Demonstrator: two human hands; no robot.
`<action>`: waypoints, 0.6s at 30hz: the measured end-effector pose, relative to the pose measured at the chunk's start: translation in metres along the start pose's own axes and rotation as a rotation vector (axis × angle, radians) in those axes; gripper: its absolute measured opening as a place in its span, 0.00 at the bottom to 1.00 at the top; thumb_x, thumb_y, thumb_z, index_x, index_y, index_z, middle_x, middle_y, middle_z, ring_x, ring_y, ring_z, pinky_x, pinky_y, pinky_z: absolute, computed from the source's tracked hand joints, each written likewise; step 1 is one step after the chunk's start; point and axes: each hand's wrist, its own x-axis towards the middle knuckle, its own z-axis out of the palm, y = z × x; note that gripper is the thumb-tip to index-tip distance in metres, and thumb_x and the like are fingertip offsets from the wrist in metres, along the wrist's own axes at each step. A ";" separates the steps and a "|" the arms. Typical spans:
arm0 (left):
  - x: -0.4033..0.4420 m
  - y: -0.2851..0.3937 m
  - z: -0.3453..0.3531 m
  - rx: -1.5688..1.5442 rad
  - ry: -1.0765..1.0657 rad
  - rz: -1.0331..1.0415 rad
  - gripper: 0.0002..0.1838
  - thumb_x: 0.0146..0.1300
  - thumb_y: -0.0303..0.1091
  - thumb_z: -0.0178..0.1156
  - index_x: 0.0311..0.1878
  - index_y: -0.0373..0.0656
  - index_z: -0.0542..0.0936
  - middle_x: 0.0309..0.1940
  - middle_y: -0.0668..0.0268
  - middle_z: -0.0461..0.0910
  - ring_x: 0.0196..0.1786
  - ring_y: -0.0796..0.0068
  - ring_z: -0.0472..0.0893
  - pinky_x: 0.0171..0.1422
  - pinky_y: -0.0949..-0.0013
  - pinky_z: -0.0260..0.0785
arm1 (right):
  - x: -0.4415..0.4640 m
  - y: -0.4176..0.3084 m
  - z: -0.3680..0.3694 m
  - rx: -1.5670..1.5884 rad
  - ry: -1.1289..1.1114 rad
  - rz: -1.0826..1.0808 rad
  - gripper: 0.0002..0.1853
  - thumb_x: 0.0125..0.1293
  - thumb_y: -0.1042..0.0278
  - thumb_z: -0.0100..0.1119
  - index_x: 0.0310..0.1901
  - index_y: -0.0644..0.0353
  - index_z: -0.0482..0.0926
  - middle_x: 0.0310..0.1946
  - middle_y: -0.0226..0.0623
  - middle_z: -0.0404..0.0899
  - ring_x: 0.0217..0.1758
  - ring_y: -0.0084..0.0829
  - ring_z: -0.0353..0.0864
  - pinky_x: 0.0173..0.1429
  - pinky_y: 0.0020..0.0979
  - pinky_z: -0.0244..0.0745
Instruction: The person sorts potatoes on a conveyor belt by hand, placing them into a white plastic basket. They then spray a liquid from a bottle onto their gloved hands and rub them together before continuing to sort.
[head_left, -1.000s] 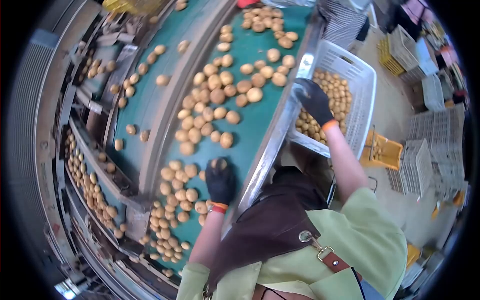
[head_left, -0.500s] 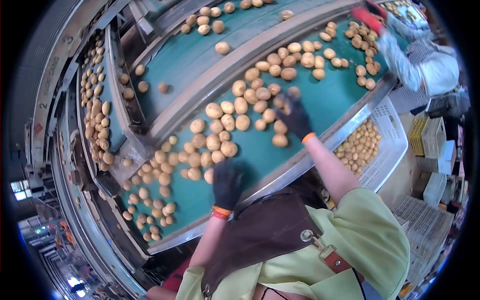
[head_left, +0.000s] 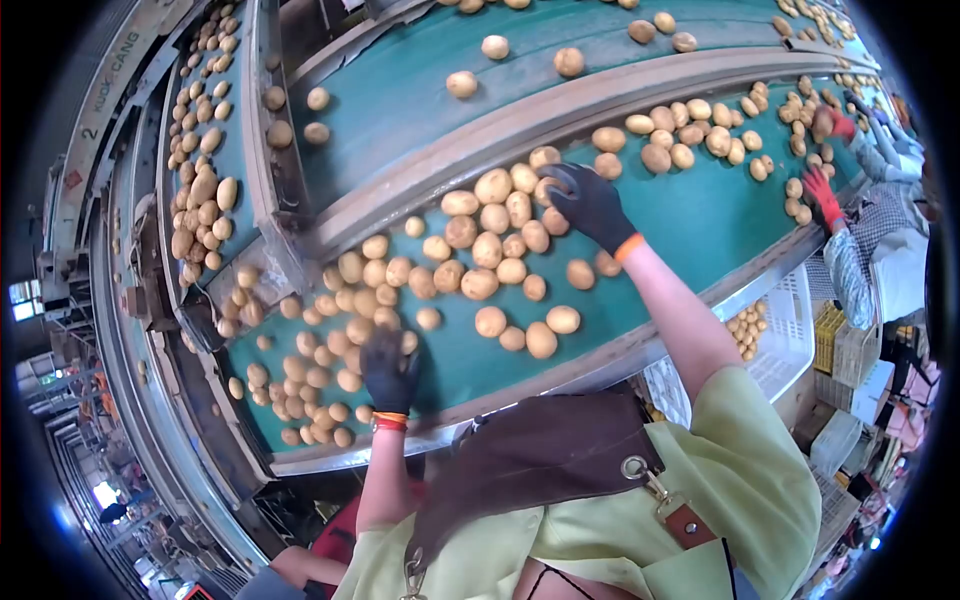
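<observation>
Many potatoes (head_left: 487,250) lie spread in loose clusters on a green conveyor belt (head_left: 450,370) in front of me. My left hand (head_left: 390,372), in a dark glove with orange and red bands at the wrist, is low over the belt beside the left cluster. Its fingers point away from me, apart and somewhat blurred, with potatoes touching or close to them. Farther right and higher, my right hand (head_left: 590,207), also gloved, reaches across the belt. Its spread fingers curve over a potato (head_left: 546,191) at the edge of the middle cluster; the fingertips partly cover it.
A metal rail (head_left: 545,388) edges the belt on my side. Beyond a divider (head_left: 450,155) runs another belt (head_left: 400,95) with scattered potatoes. A white crate (head_left: 790,345) with small potatoes stands below at right. At far right, a co-worker's red-gloved hand (head_left: 822,195) is by the belt.
My left hand has moved left along the belt, and my right hand has shifted slightly up toward the divider. The potatoes have shifted, and the view has turned, showing more of the co-worker's end.
</observation>
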 end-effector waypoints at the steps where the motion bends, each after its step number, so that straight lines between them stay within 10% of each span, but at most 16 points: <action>1: 0.005 0.001 -0.012 -0.037 0.021 -0.078 0.29 0.57 0.40 0.74 0.63 0.47 0.80 0.65 0.53 0.76 0.70 0.48 0.73 0.75 0.43 0.63 | 0.013 0.000 0.012 0.045 -0.037 0.001 0.15 0.65 0.63 0.63 0.53 0.50 0.84 0.47 0.38 0.85 0.51 0.43 0.84 0.54 0.42 0.78; 8: 0.021 0.007 -0.011 -0.230 0.184 -0.091 0.19 0.61 0.33 0.72 0.56 0.42 0.84 0.60 0.54 0.82 0.66 0.48 0.78 0.73 0.47 0.68 | 0.047 -0.044 0.089 -0.107 -0.760 0.094 0.28 0.66 0.44 0.59 0.64 0.49 0.78 0.62 0.47 0.78 0.62 0.46 0.81 0.66 0.48 0.74; 13: 0.007 0.029 -0.002 -0.257 -0.058 0.140 0.17 0.60 0.35 0.70 0.53 0.46 0.84 0.61 0.58 0.81 0.69 0.50 0.75 0.79 0.41 0.59 | 0.008 -0.080 0.098 -0.089 -0.773 0.116 0.27 0.65 0.47 0.61 0.64 0.47 0.78 0.57 0.46 0.81 0.56 0.44 0.85 0.59 0.48 0.79; 15: 0.004 0.020 -0.005 -0.230 -0.132 0.203 0.15 0.61 0.37 0.70 0.50 0.46 0.85 0.59 0.59 0.81 0.68 0.50 0.76 0.79 0.38 0.57 | 0.038 -0.079 0.086 0.711 -1.150 0.717 0.27 0.67 0.47 0.62 0.63 0.52 0.80 0.51 0.40 0.85 0.53 0.34 0.85 0.56 0.39 0.80; 17: -0.008 0.007 -0.002 -0.262 -0.165 0.188 0.15 0.60 0.38 0.69 0.50 0.46 0.85 0.59 0.58 0.81 0.69 0.51 0.75 0.80 0.36 0.54 | 0.058 -0.057 0.111 0.620 -0.342 -0.332 0.20 0.75 0.52 0.55 0.57 0.59 0.82 0.43 0.32 0.84 0.41 0.22 0.83 0.44 0.29 0.78; 18: -0.009 0.005 -0.010 -0.241 -0.191 0.161 0.16 0.59 0.36 0.69 0.51 0.47 0.85 0.61 0.59 0.81 0.70 0.50 0.74 0.81 0.41 0.57 | 0.067 -0.056 0.109 0.619 -0.347 -0.332 0.20 0.75 0.52 0.55 0.57 0.59 0.82 0.43 0.32 0.84 0.41 0.22 0.83 0.44 0.29 0.78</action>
